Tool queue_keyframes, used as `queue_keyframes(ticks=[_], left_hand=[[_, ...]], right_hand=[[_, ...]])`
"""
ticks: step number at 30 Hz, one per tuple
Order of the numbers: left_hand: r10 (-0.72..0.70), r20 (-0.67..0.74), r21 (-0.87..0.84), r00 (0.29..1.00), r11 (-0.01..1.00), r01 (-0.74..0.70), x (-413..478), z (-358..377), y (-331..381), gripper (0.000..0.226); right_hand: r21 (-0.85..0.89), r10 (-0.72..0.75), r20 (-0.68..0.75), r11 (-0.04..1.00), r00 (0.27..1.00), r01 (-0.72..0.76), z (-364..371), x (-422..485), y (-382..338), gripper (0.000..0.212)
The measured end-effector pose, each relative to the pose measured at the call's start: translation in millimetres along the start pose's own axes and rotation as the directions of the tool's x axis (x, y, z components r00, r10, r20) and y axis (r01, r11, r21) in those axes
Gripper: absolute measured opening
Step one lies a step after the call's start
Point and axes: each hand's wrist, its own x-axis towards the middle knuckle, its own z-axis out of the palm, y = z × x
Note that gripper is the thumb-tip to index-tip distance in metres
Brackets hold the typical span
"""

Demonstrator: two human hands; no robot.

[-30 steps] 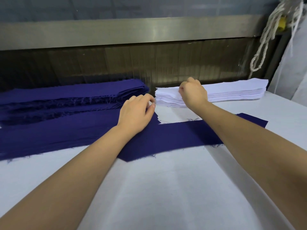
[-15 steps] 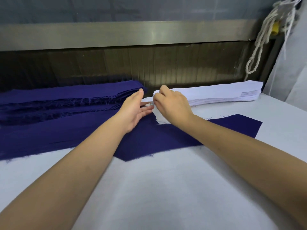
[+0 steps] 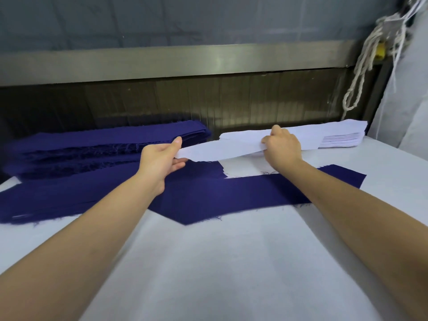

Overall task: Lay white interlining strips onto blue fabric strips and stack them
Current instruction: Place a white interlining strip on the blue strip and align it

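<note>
White interlining strip [image 3: 222, 148] stretched in air above a flat blue fabric strip [image 3: 231, 195].

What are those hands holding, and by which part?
One white interlining strip: the left hand pinches its left end, and the right hand grips it farther along its length.

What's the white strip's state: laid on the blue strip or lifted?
Lifted: left hand and right hand hold the white strip off the table; the blue strip lies flat, uncovered.
</note>
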Motion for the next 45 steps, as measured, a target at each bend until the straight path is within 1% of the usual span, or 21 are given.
queue_keyframes(ticks=[1, 2, 4, 5, 7, 9, 14, 18, 21, 27, 31, 34, 36, 37, 39, 40, 41, 42, 45], left_hand=[[0.005, -0.022, 0.009, 1.0, 1.0, -0.005, -1, -4, -1, 0.033], [0.009, -0.037, 0.011, 0.999, 1.0, -0.008, -2, -8, -3, 0.027], [0.019, -0.042, 0.012, 0.999, 1.0, -0.018, -5, -14, -6, 0.007], [0.028, -0.037, 0.032, 0.999, 0.999, -0.027, -8, -16, -8, 0.006], [0.042, -0.024, 0.074, 0.999, 0.996, -0.04, -9, -19, -11, 0.013], [0.06, 0.0, 0.11, 0.998, 0.992, -0.06, -13, -21, -13, 0.016], [0.107, 0.105, 0.23, 0.989, 0.965, -0.129, -24, -28, -14, 0.026], [0.142, 0.153, 0.319, 0.978, 0.93, -0.184, -32, -35, -18, 0.027], [0.177, 0.162, 0.367, 0.971, 0.903, -0.226, -37, -39, -22, 0.027], [0.206, 0.2, 0.463, 0.958, 0.842, -0.278, -43, -48, -27, 0.02], [0.224, 0.217, 0.503, 0.95, 0.808, -0.306, -47, -53, -32, 0.019], [0.275, 0.218, 0.57, 0.936, 0.743, -0.351, -49, -53, -37, 0.015], [0.309, 0.23, 0.595, 0.923, 0.705, -0.385, -51, -52, -39, 0.014], [0.32, 0.234, 0.6, 0.918, 0.696, -0.395, -51, -52, -39, 0.013], [0.338, 0.235, 0.603, 0.911, 0.685, -0.409, -52, -52, -38, 0.011], [0.348, 0.236, 0.605, 0.907, 0.678, -0.417, -52, -53, -38, 0.01], [0.357, 0.238, 0.608, 0.904, 0.671, -0.425, -51, -54, -38, 0.009], [0.362, 0.239, 0.61, 0.901, 0.666, -0.429, -51, -55, -38, 0.008], [0.358, 0.243, 0.621, 0.901, 0.656, -0.428, -50, -57, -39, 0.01]], right_hand=[[0.008, 0.035, -0.003, 0.999, 0.999, -0.035, 0, 0, 7, 0.027], [0.031, 0.068, -0.007, 0.997, 0.998, -0.068, 0, -1, 14, 0.029], [0.111, 0.125, -0.015, 0.986, 0.992, -0.123, -3, -6, 27, 0.03], [0.149, 0.147, -0.022, 0.979, 0.989, -0.142, -5, -9, 32, 0.029], [0.197, 0.17, -0.042, 0.968, 0.985, -0.158, -8, -16, 40, 0.026], [0.209, 0.185, -0.056, 0.963, 0.981, -0.17, -12, -25, 47, 0.024], [0.247, 0.249, -0.021, 0.94, 0.968, -0.237, -17, -50, 63, 0.029], [0.277, 0.281, -0.01, 0.923, 0.96, -0.268, -23, -67, 74, 0.03], [0.285, 0.312, -0.005, 0.911, 0.95, -0.297, -31, -76, 80, 0.029], [0.307, 0.322, 0.052, 0.896, 0.945, -0.322, -38, -94, 89, 0.026], [0.399, 0.322, 0.055, 0.861, 0.945, -0.316, -37, -104, 90, 0.028], [0.468, 0.3, 0.071, 0.832, 0.951, -0.297, -38, -107, 90, 0.032], [0.491, 0.279, 0.117, 0.818, 0.953, -0.3, -38, -108, 91, 0.038], [0.522, 0.284, 0.15, 0.791, 0.947, -0.319, -39, -108, 93, 0.039], [0.618, 0.299, 0.215, 0.696, 0.93, -0.367, -39, -108, 96, 0.038], [0.659, 0.305, 0.234, 0.649, 0.923, -0.381, -38, -108, 98, 0.036], [0.68, 0.306, 0.244, 0.623, 0.92, -0.387, -37, -107, 99, 0.034], [0.678, 0.301, 0.249, 0.625, 0.921, -0.388, -36, -107, 99, 0.033], [0.623, 0.3, 0.229, 0.686, 0.926, -0.376, -30, -106, 102, 0.028]])
